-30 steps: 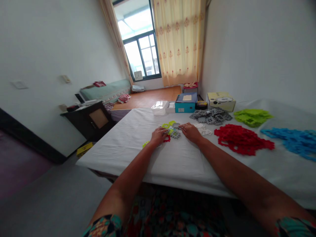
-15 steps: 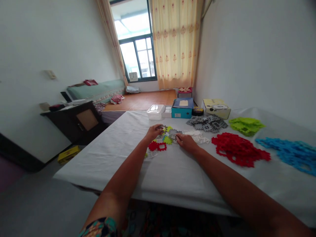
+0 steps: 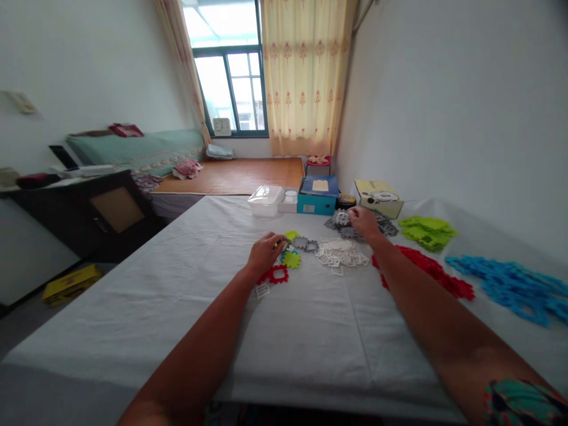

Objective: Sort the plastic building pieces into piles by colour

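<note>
My left hand [image 3: 262,259] is closed around a small grey toothed piece [image 3: 281,241], just over the left side of a cluster of interlocking building pieces. That cluster has lime pieces [image 3: 291,259], red pieces [image 3: 278,274] and joined grey pieces [image 3: 301,243]. My right hand [image 3: 364,222] reaches to the grey pile [image 3: 348,232], its fingers pinching the edge of a lighter grey piece [image 3: 341,218]. Between the cluster and the right forearm lie loose white window-like pieces [image 3: 339,253]. One white lattice piece [image 3: 262,290] is beside the red ones.
Piles of red [image 3: 421,269], lime [image 3: 426,232] and blue pieces [image 3: 506,287] lie to the right. Along the table's back stand a clear plastic box [image 3: 266,201], a blue box [image 3: 316,203] and a yellow carton [image 3: 385,200]. A white cloth [image 3: 186,296] covers the table.
My right hand has left the grey piece at the cluster and moved back and right to the grey pile. My left hand stays at the cluster. The view has shifted.
</note>
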The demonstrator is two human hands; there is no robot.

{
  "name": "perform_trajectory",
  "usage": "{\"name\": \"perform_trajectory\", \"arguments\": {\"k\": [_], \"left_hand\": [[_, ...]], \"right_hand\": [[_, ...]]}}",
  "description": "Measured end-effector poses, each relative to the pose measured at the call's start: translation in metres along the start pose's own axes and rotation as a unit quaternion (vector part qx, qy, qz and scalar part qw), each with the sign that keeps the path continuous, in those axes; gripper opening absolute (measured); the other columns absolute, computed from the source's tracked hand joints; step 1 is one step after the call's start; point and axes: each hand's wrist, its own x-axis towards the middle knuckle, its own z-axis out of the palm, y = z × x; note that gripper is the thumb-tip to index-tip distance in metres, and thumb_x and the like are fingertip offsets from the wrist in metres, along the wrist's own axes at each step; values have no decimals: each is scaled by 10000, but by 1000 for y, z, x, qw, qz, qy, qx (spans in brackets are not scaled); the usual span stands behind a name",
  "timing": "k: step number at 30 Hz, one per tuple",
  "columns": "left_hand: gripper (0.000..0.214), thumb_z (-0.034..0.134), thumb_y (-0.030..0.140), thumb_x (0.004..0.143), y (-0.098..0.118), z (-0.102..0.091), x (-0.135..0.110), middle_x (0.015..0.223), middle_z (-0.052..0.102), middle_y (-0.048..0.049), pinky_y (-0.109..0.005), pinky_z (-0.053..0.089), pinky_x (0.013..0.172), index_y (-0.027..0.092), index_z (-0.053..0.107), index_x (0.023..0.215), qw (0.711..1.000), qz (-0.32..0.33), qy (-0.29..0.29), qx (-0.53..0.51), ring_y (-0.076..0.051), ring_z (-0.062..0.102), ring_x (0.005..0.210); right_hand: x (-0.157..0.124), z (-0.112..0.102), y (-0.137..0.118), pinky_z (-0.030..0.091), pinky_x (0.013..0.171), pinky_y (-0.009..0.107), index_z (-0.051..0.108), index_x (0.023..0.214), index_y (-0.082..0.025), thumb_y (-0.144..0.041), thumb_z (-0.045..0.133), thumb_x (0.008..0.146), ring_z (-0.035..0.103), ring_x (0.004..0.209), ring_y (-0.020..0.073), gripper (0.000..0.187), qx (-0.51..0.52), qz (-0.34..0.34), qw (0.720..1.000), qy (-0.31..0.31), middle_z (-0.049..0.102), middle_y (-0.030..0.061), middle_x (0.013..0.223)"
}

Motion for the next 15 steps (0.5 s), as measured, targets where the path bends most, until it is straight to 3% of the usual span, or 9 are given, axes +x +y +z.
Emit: {"name": "perform_trajectory", "arguments": {"k": [2, 4, 6, 7, 9, 12, 15], "left_hand": [[317, 454, 367, 920, 1, 0, 0, 974, 624, -52, -269, 462, 831, 248, 657, 1133, 1000, 4, 8, -14, -171, 607, 873], [333, 451, 331, 916, 1, 1, 0, 976, 607, -59, -277, 467, 843, 237, 637, 1175, 1000, 6, 12, -27, -173, 601, 888], [351, 451, 300, 908, 2, 2, 1, 992, 602, -65, -283, 475, 850, 232, 615, 1211, 999, 10, 6, -50, -175, 600, 903], [355, 457, 289, 902, 3, 3, 1, 999, 604, -66, -284, 481, 849, 231, 609, 1217, 998, 10, 3, -66, -174, 603, 903], [339, 484, 276, 882, 6, 5, 2, 1003, 619, -63, -286, 496, 832, 224, 610, 1193, 994, 4, 1, -108, -171, 614, 888], [277, 537, 276, 850, 10, 9, 0, 974, 649, -58, -287, 521, 794, 196, 621, 1102, 985, -11, 15, -170, -169, 630, 867], [236, 557, 292, 841, 12, 8, -4, 965, 666, -56, -286, 538, 771, 186, 619, 1043, 978, -19, 14, -205, -170, 640, 874]], "right_hand": [[14, -5, 25, 454, 797, 337, 681, 1037, -105, -269, 422, 871, 639, 939, 275, 348, -37, 47, 997, 42, 698, 179, 1008], [14, -7, 32, 443, 853, 372, 625, 1147, -69, -281, 427, 871, 600, 1033, 303, 401, -48, 45, 993, 97, 649, 221, 1116], [0, -4, 17, 418, 919, 380, 569, 1232, -66, -281, 412, 886, 549, 1126, 300, 436, -35, -11, 989, 141, 592, 226, 1218], [-11, -1, 2, 406, 945, 367, 562, 1248, -83, -281, 396, 902, 535, 1150, 285, 431, -20, -58, 989, 133, 578, 210, 1247], [-36, 8, -35, 400, 958, 323, 585, 1237, -139, -307, 385, 936, 558, 1122, 242, 399, 21, -175, 984, 30, 604, 158, 1232], [-70, 24, -84, 428, 892, 273, 596, 1241, -200, -365, 399, 962, 612, 1016, 189, 379, 63, -309, 935, -164, 665, 86, 1153], [-85, 34, -103, 438, 824, 251, 658, 1136, -225, -338, 407, 970, 636, 923, 168, 322, 78, -338, 913, -216, 710, 45, 1027]]}}
